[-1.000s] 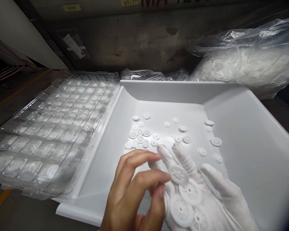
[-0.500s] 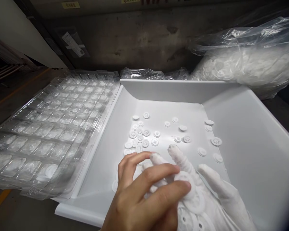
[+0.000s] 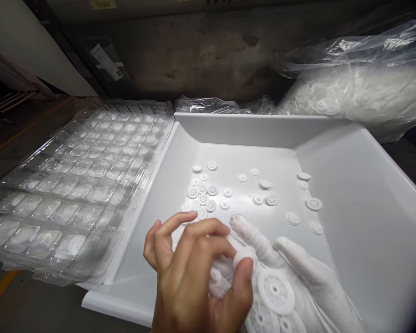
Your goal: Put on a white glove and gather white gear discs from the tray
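Bare left hand [image 3: 197,277] pinching one small white plastic spoked disc [image 3: 244,255]. White-gloved right hand [image 3: 291,286] open, palm up, cradling more discs. Both over near edge of white plastic bin [image 3: 367,208].

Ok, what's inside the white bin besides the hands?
Small white spoked discs lie scattered on the white bin floor. The gloved right hand carries more; the bare left hand covers part of that pile and the floor beneath.
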### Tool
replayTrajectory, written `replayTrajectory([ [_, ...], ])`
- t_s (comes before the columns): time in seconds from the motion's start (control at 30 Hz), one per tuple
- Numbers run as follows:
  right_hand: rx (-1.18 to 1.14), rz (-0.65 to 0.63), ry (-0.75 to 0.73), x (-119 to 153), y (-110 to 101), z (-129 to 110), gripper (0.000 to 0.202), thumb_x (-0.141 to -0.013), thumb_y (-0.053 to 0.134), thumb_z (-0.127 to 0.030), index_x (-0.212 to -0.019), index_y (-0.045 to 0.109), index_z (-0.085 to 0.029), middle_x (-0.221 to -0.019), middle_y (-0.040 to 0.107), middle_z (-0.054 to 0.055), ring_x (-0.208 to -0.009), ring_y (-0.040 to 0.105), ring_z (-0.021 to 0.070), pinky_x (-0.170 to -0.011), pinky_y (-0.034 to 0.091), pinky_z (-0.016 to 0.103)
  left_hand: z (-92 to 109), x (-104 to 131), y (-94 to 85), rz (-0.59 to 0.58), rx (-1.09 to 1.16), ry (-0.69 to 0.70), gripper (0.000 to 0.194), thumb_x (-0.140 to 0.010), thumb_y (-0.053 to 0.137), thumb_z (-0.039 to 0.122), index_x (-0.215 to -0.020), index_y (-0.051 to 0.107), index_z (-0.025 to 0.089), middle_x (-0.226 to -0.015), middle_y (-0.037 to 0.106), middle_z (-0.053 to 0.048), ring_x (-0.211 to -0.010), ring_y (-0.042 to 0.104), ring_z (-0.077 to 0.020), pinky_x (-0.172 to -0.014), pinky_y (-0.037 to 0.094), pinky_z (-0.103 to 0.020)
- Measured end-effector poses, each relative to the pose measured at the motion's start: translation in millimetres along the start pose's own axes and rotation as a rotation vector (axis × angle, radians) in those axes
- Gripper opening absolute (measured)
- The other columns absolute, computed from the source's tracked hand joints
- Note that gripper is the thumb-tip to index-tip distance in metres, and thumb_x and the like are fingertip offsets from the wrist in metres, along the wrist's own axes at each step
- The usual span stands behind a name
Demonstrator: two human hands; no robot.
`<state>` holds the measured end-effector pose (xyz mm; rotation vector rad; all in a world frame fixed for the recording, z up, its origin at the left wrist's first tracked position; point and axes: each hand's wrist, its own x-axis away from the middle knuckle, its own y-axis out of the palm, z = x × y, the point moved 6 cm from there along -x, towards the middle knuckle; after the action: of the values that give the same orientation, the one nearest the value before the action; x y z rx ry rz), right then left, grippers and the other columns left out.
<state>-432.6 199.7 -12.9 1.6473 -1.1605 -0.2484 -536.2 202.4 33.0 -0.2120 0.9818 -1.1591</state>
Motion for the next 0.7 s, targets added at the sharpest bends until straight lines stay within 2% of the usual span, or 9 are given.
replayTrajectory([
  [0.1,-0.051,0.041,0.042,0,7,-6,0.044,-0.097,0.029,-0.042,-0.132,0.050,-0.025,-0.108,0.066,0.005,-0.104,0.065,0.0193,-0.079,0.061,0.043,-1,1,-0.8,0.031,-0.001,-0.001,0.011,-0.085,0.056,0.016,-0.085,0.046,0.020,-0.095,0.056,-0.007,-0.109,0.047,-0.0276,-0.092,0.034,-0.055],
  [0.2,-0.082,0.092,0.032,0,6,-8,0.041,-0.093,0.035,-0.040,-0.128,0.053,-0.027,-0.112,0.067,0.002,-0.110,0.063,0.0172,-0.084,0.061,0.037,6,2,-2.0,0.016,0.139,0.081,0.007,-0.088,0.056,0.023,-0.082,0.058,0.021,-0.087,0.055,-0.005,-0.100,0.048,-0.0253,-0.097,0.032,-0.053],
  [0.27,-0.102,0.116,0.008,0,3,-7,0.041,-0.091,0.038,-0.043,-0.125,0.056,-0.029,-0.117,0.066,0.000,-0.114,0.061,0.0164,-0.092,0.058,0.035,9,2,-0.7,-0.047,0.199,0.078,0.033,-0.096,0.045,0.041,-0.075,0.065,0.025,-0.076,0.058,-0.002,-0.094,0.047,-0.0231,-0.104,0.024,-0.052],
  [0.33,-0.127,0.137,-0.018,0,-1,-6,0.042,-0.091,0.035,-0.047,-0.123,0.057,-0.030,-0.122,0.064,-0.001,-0.120,0.057,0.0161,-0.103,0.049,0.038,12,2,1.6,-0.128,0.202,0.071,0.044,-0.099,0.035,0.045,-0.074,0.067,0.028,-0.070,0.062,0.001,-0.093,0.046,-0.0214,-0.110,0.014,-0.050],
  [0.4,-0.151,0.160,-0.043,0,-3,-6,0.045,-0.092,0.030,-0.048,-0.124,0.056,-0.031,-0.127,0.061,-0.002,-0.123,0.054,0.0164,-0.111,0.039,0.041,14,1,3.1,-0.193,0.178,0.099,0.026,-0.095,0.050,0.037,-0.076,0.067,0.029,-0.072,0.066,0.006,-0.099,0.046,-0.0208,-0.113,0.009,-0.048],
  [0.43,-0.159,0.171,-0.055,0,-4,-5,0.045,-0.093,0.030,-0.048,-0.126,0.056,-0.031,-0.129,0.060,-0.002,-0.124,0.053,0.0171,-0.112,0.037,0.042,13,1,3.3,-0.217,0.165,0.117,0.012,-0.088,0.062,0.030,-0.077,0.066,0.029,-0.073,0.068,0.009,-0.102,0.047,-0.0205,-0.114,0.007,-0.047],
  [0.47,-0.167,0.182,-0.072,-1,-5,-6,0.046,-0.093,0.030,-0.048,-0.127,0.055,-0.031,-0.130,0.059,-0.002,-0.124,0.052,0.0181,-0.112,0.037,0.044,13,1,3.8,-0.246,0.162,0.143,0.009,-0.080,0.070,0.022,-0.077,0.065,0.029,-0.074,0.068,0.011,-0.105,0.048,-0.0202,-0.115,0.006,-0.045],
  [0.57,-0.183,0.205,-0.110,-2,-7,-6,0.046,-0.091,0.032,-0.047,-0.130,0.052,-0.031,-0.131,0.057,-0.001,-0.125,0.052,0.0208,-0.109,0.041,0.048,8,1,1.8,-0.272,0.167,0.198,0.027,-0.069,0.073,0.007,-0.081,0.061,0.028,-0.072,0.068,0.013,-0.103,0.053,-0.0179,-0.115,0.012,-0.040],
  [0.7,-0.197,0.225,-0.119,-2,-5,-8,0.047,-0.091,0.030,-0.044,-0.131,0.051,-0.030,-0.132,0.057,0.000,-0.127,0.051,0.0195,-0.113,0.034,0.047,-1,1,-0.6,-0.231,0.094,0.167,0.031,-0.072,0.073,0.012,-0.096,0.058,0.025,-0.072,0.064,0.008,-0.096,0.052,-0.0189,-0.109,0.020,-0.042],
])
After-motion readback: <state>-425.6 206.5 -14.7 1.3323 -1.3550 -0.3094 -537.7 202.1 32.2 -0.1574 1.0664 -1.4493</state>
